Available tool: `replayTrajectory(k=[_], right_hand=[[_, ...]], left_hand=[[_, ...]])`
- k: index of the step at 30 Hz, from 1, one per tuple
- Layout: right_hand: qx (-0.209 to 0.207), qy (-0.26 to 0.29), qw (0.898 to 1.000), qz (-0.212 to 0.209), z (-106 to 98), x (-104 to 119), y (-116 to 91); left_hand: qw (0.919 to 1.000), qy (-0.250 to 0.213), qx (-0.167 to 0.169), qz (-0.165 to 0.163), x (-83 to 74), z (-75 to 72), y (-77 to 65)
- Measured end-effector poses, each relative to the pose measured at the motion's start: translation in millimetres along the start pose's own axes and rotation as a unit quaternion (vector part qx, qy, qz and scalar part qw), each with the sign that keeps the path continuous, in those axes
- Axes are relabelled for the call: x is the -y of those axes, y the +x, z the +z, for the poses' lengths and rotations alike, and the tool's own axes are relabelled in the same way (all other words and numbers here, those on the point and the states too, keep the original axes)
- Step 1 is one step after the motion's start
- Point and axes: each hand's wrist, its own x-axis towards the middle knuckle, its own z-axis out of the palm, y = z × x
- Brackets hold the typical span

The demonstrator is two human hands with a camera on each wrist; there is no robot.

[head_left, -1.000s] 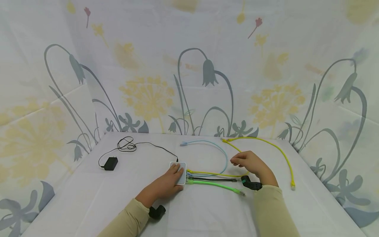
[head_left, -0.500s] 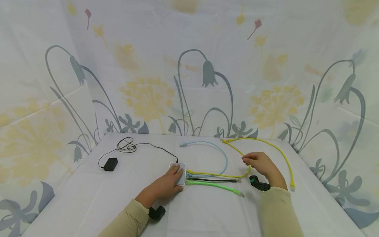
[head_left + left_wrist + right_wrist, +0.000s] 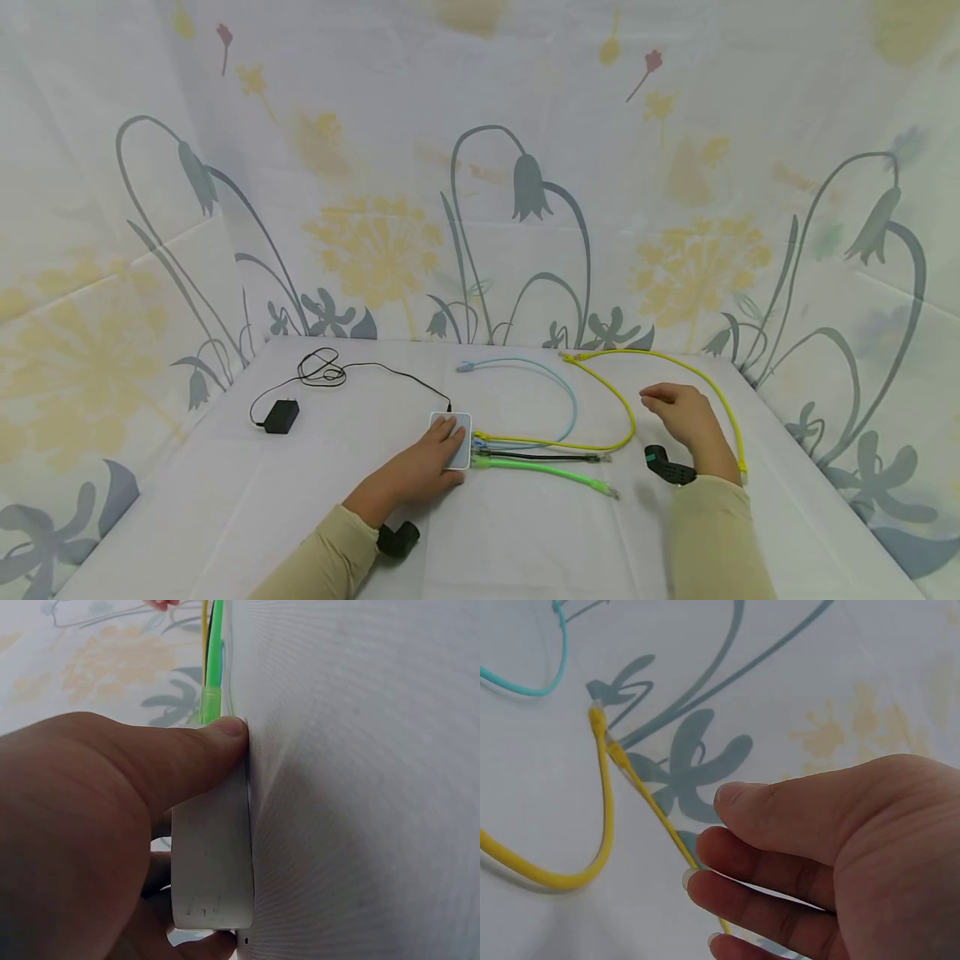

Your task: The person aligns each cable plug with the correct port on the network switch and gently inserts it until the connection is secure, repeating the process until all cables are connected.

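Note:
My left hand (image 3: 416,467) lies over a small white network switch (image 3: 456,457) with a grey-blue top. The left wrist view shows its thumb (image 3: 202,754) against the near side of the switch (image 3: 214,862) and other fingers around it. Blue, black and green Ethernet cables and one yellow Ethernet cable (image 3: 632,417) run from its right side. My right hand (image 3: 682,414) hovers over the table between that cable's bend and a second yellow cable (image 3: 675,360). Its fingers are loosely curled and hold nothing, as the right wrist view shows.
A black power adapter (image 3: 281,417) lies at left, its thin cord (image 3: 375,363) reaching the back of the switch. The black cable (image 3: 540,457) and green cable (image 3: 540,468) point right. A light-blue cable (image 3: 574,400) arcs behind. Flower-printed cloth (image 3: 487,208) encloses the table.
My right hand has moved to the right, away from the cables by the switch, past the plugged yellow cable's bend. My left hand and the switch have stayed put.

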Motion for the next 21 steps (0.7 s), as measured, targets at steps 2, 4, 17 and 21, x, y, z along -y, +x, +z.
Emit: replayTrajectory(k=[2, 4, 17, 21], right_hand=[[-0.01, 0.003, 1.0, 0.012, -1, -2, -1], [-0.019, 0.005, 1.0, 0.021, -2, -4, -2], [-0.104, -0.008, 0.992, 0.075, -7, -15, -8], [-0.101, -0.009, 0.991, 0.089, -9, -20, -9]], left_hand=[[1.0, -0.002, -0.001, 0.001, 0.0, 0.0, -0.2], [1.0, -0.002, -0.002, 0.002, 0.1, 0.2, -0.4], [1.0, 0.003, -0.006, 0.006, 2.6, 1.7, 0.3], [1.0, 0.001, -0.005, 0.003, 2.5, 2.1, 0.7]])
